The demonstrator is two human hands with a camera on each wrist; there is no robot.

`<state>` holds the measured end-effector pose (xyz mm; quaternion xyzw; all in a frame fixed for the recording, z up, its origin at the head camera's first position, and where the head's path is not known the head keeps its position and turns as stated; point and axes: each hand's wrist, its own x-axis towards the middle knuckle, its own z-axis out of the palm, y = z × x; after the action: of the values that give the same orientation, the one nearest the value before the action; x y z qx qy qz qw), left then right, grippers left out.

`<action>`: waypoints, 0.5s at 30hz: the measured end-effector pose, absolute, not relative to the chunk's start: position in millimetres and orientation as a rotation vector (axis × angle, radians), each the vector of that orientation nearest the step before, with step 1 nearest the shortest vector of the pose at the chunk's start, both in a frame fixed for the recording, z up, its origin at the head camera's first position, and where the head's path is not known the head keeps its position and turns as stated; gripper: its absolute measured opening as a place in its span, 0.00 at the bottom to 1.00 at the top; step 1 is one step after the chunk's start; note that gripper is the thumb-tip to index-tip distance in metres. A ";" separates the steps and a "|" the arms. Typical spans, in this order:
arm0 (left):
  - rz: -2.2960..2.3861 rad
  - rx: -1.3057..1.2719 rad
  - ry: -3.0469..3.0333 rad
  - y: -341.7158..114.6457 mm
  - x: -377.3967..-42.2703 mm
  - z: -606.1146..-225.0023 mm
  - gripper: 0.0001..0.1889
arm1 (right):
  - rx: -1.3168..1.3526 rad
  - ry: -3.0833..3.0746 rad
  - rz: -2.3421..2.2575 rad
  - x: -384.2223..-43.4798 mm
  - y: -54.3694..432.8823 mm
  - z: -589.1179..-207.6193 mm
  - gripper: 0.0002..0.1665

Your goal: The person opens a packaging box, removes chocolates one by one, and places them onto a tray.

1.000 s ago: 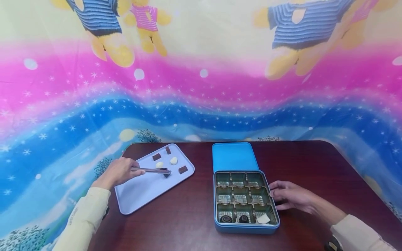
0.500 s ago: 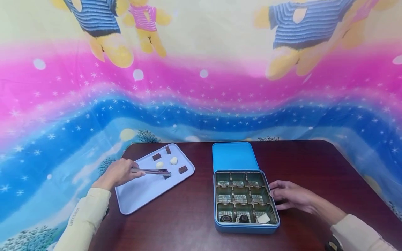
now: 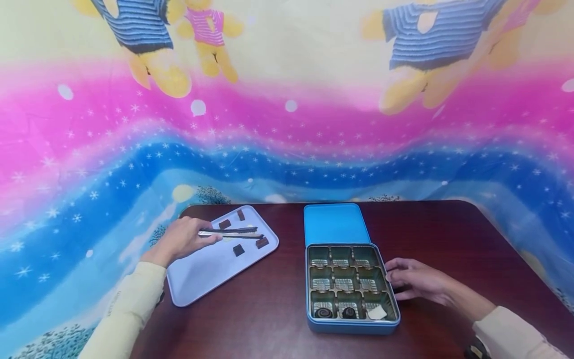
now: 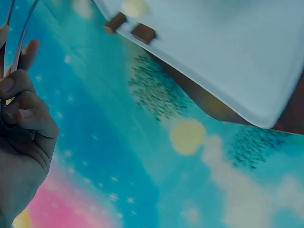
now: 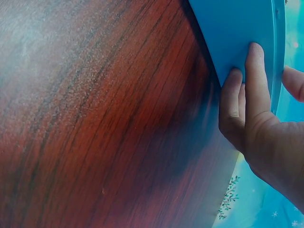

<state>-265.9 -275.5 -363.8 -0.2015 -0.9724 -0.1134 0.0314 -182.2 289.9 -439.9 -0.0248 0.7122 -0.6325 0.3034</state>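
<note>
In the head view my left hand [image 3: 181, 239] grips a pair of slim metal tongs [image 3: 233, 232] over the tray [image 3: 193, 284]. The tongs' tips stand apart near a brown chocolate piece [image 3: 262, 243]; I cannot tell whether they touch it. A dark square chocolate [image 3: 238, 250] lies just below them. Cream-white pieces are mostly hidden behind the tongs, though one white piece [image 4: 135, 7] shows in the left wrist view. My right hand [image 3: 419, 281] rests its fingers against the side of the blue tin [image 5: 242, 28], thumb near the rim.
The tin's gold insert [image 3: 334, 289] has a dark swirl chocolate [image 3: 323, 312], a dark round one [image 3: 349, 312] and a white piece [image 3: 376, 312] in its front row. Its blue lid [image 3: 336, 222] lies open behind. Brown chocolates [image 3: 224, 224] sit at the tray's far end.
My left hand has lifted the tongs off the dark square and moved them up and right, over the white pieces. The dark square stays on the tray. My right hand has not moved.
</note>
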 end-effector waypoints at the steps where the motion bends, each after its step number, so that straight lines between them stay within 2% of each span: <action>1: -0.358 -0.633 -2.997 -270.0 -265.8 -361.9 0.24 | -0.065 1.888 -1.675 -182.0 289.9 -439.4 0.27; 6: -0.353 -0.723 -2.986 -242.4 -264.1 -357.6 0.23 | -0.056 1.888 -1.668 -181.7 289.7 -438.0 0.28; 15: -0.417 -0.973 -2.892 -205.3 -252.4 -350.3 0.13 | -0.061 1.883 -1.673 -181.9 289.8 -438.9 0.28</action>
<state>-252.4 -205.3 -350.3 -0.3159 -0.9386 -0.1353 0.0311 -181.9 289.8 -438.9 -0.0229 0.7117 -0.6320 0.3060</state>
